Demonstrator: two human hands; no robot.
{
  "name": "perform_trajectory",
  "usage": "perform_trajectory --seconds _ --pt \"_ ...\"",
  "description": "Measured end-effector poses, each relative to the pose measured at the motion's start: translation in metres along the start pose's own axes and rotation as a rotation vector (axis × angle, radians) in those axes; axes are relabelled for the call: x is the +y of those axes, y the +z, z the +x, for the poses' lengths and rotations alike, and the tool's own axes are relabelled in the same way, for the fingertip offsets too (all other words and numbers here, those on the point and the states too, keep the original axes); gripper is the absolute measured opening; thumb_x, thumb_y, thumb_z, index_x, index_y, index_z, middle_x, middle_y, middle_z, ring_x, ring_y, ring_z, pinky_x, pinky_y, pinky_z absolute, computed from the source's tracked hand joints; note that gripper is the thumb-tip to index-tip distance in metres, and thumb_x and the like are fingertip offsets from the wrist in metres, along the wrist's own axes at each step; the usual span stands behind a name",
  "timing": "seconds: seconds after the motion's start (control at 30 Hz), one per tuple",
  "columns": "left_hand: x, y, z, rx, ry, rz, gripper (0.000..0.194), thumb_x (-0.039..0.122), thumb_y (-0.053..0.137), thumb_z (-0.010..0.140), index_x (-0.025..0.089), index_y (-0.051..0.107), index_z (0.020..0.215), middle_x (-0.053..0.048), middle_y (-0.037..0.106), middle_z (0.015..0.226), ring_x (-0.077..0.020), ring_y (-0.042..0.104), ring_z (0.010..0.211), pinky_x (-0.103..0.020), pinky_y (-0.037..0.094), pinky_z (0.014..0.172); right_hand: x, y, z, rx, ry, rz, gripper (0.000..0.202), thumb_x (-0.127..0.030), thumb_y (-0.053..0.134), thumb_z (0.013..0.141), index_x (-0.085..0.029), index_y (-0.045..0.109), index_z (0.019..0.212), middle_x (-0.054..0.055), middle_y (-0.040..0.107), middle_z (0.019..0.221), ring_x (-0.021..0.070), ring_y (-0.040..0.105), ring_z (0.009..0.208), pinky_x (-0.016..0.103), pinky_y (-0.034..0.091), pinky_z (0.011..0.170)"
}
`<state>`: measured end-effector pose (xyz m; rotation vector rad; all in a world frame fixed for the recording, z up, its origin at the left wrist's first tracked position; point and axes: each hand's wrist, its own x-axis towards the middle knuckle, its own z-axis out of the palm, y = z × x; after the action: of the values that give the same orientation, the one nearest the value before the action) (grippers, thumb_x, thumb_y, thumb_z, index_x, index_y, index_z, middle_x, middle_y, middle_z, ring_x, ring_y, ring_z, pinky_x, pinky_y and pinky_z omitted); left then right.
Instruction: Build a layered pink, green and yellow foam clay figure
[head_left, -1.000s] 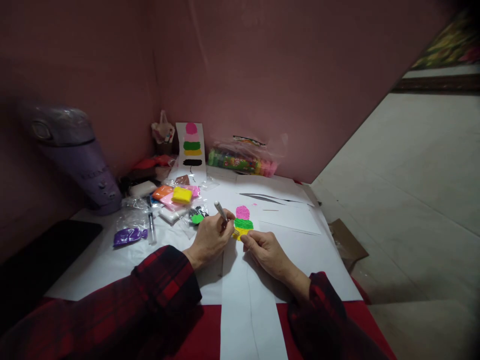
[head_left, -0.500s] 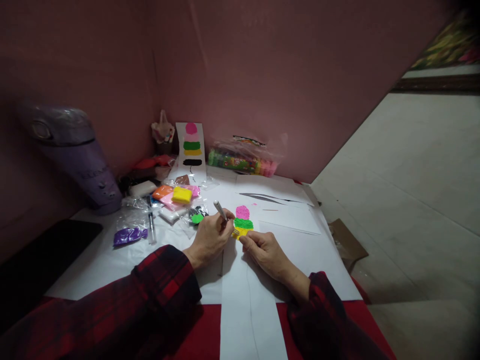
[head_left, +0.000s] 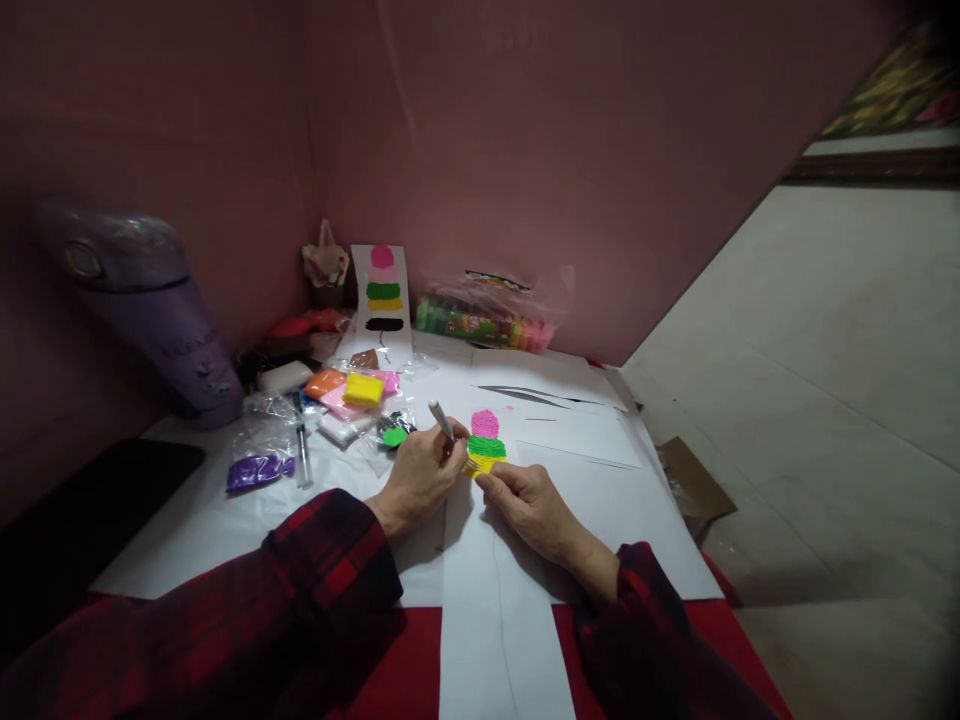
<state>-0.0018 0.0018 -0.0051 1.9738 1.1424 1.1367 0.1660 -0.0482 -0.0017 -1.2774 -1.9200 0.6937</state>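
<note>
A slim fork with a pale handle (head_left: 441,418) slants up out of my left hand (head_left: 422,478), whose fingers are closed round it. Its pronged tip lies at the yellow clay band (head_left: 487,466). Above that band, a green clay band (head_left: 487,447) and a pink clay round (head_left: 484,424) are stuck on a long white paper strip (head_left: 495,600); their surfaces look roughened. My right hand (head_left: 529,505) is closed, thumb and forefinger together at the lower edge of the yellow clay. What lies between those fingertips is hidden.
A card with coloured clay bands (head_left: 385,291) leans at the back. Clay packets (head_left: 364,390) and a purple packet (head_left: 259,472) lie left, near a purple bottle (head_left: 176,330). Behind sits a bag of coloured tubes (head_left: 480,322). A thin stick (head_left: 540,420) lies on paper at right.
My right fingertips have shifted very slightly left along the yellow clay's lower edge. The fork and my left hand are almost unmoved.
</note>
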Motion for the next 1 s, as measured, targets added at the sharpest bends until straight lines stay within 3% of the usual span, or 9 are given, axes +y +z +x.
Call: perform_trajectory --seconds 0.63,1.0 --pt "0.0002 0.0001 0.0007 -0.01 -0.004 0.002 0.014 0.021 0.045 0.083 0.017 0.057 0.079 0.002 0.053 0.061 -0.0106 0.047 0.054 -0.023 0.034 0.055 -0.0012 0.0003 -0.001 -0.001 -0.022 -0.03 0.036 -0.03 0.05 0.093 -0.017 0.054 0.059 -0.003 0.055 0.053 0.0089 0.046 0.049 0.021 0.033 0.051" --pt "0.0006 0.0007 0.0015 -0.022 -0.018 0.013 0.014 0.021 0.046 0.083 0.016 0.058 0.079 0.002 0.051 0.058 -0.0102 0.045 0.052 -0.023 0.033 0.054 -0.0008 0.0011 -0.0019 -0.009 -0.052 -0.074 0.038 -0.03 0.05 0.092 -0.018 0.047 0.056 -0.005 0.047 0.05 0.0083 0.039 0.047 0.022 0.03 0.049"
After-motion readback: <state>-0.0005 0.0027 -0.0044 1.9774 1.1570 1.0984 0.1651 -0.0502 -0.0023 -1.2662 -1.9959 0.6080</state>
